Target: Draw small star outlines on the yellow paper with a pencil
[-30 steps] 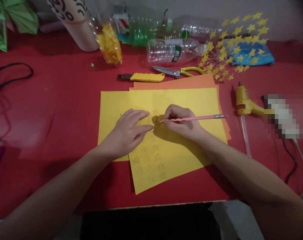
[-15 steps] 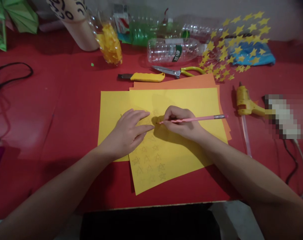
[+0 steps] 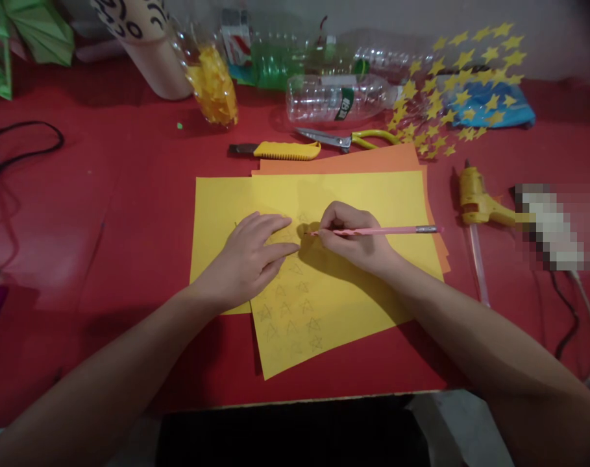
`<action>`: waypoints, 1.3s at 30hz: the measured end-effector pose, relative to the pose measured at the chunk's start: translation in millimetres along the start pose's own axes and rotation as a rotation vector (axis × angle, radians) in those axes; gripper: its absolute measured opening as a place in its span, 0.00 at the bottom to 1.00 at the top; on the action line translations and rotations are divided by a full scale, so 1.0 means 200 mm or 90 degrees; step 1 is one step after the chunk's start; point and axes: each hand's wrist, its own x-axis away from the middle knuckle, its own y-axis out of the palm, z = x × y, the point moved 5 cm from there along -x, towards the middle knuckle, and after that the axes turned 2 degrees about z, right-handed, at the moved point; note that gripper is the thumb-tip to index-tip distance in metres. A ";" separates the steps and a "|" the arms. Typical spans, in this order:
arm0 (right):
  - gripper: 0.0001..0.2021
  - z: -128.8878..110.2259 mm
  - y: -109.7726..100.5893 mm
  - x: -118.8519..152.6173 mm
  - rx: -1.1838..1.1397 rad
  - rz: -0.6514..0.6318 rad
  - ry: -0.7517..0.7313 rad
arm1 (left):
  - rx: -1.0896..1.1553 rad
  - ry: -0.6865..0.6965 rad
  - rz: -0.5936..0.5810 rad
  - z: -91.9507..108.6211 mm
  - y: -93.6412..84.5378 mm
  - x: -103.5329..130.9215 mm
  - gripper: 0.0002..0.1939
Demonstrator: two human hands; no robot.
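Observation:
A pink pencil (image 3: 387, 230) is pinched in my right hand (image 3: 356, 235), its tip down at a yellow sheet of paper (image 3: 372, 285). My left hand (image 3: 250, 259) lies flat on the same sheet, fingers spread, with its fingertips just left of the pencil tip. Rows of small pencil-drawn stars (image 3: 289, 308) run down the sheet's left side; some are hidden by my left hand. A second yellow sheet (image 3: 221, 194) lies underneath to the left, and orange paper (image 3: 343, 162) shows behind.
Behind the paper lie a yellow utility knife (image 3: 287, 150) and yellow-handled scissors (image 3: 372, 137). Plastic bottles (image 3: 319, 100), a bottle with yellow pieces (image 3: 214, 84) and yellow cut-out stars (image 3: 435, 97) are farther back. A yellow glue gun (image 3: 474, 194) rests at right.
My right hand has shifted very slightly upward and the pencil lies a little more level, its tip slightly higher on the paper. My left hand stays in place.

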 end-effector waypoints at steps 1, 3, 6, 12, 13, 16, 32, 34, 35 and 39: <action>0.07 0.00 0.00 0.00 -0.001 0.004 -0.002 | -0.003 0.003 0.003 0.00 0.00 0.00 0.16; 0.08 0.01 0.00 0.00 0.001 0.011 -0.003 | -0.006 0.009 0.008 0.00 0.00 0.00 0.16; 0.08 0.02 0.00 0.00 0.011 0.019 -0.005 | -0.008 0.012 0.010 0.00 0.00 0.00 0.16; 0.09 0.01 0.00 0.00 0.015 0.035 -0.005 | -0.006 0.002 0.000 0.00 0.00 0.00 0.16; 0.09 0.01 0.00 0.00 0.017 0.038 -0.003 | -0.007 0.005 0.001 0.00 0.00 0.00 0.16; 0.09 0.02 0.00 0.00 0.019 0.044 -0.001 | -0.010 0.008 0.004 0.00 0.00 0.00 0.16; 0.09 0.00 -0.01 -0.01 0.021 0.046 -0.013 | -0.009 0.015 0.013 0.01 -0.01 0.00 0.15; 0.09 0.00 -0.01 -0.01 0.014 0.041 -0.010 | -0.011 0.016 0.016 0.01 -0.01 0.00 0.15; 0.09 0.00 -0.01 -0.01 0.010 0.040 -0.009 | -0.011 0.016 0.015 0.01 -0.01 0.00 0.15; 0.09 0.00 -0.01 -0.01 0.006 0.031 -0.014 | -0.012 0.012 0.009 0.01 -0.01 0.00 0.16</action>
